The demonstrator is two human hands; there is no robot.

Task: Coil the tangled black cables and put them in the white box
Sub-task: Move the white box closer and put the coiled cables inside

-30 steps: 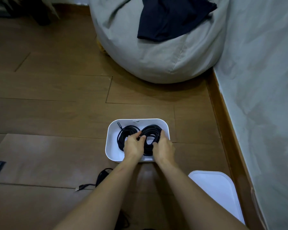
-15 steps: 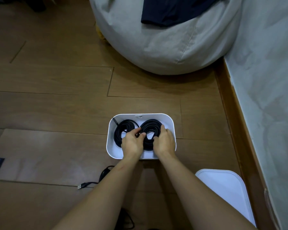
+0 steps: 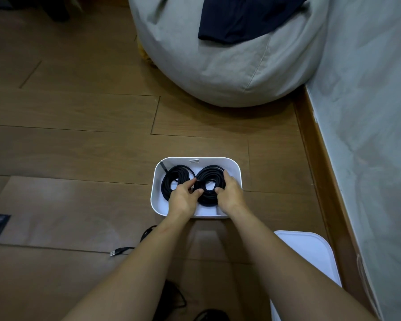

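A white box (image 3: 218,161) sits on the wooden floor in front of me. Two coils of black cable lie side by side in it: a left coil (image 3: 171,178) and a right coil (image 3: 210,176). My left hand (image 3: 183,199) and my right hand (image 3: 229,193) are both inside the box, gripping the right coil from either side, fingers curled around its strands. More black cable (image 3: 146,235) lies loose on the floor under my left forearm, ending in a USB plug (image 3: 116,252).
A white lid (image 3: 310,256) lies on the floor at the lower right, by the wooden skirting and grey wall. A grey beanbag (image 3: 229,72) with a dark cloth (image 3: 236,19) on it stands behind the box. Another dark cable bundle (image 3: 208,315) shows at the bottom edge.
My hands have stayed in the box on the right coil, with fingers shifting slightly around it. The view has shifted a little; the box and coils lie as before.
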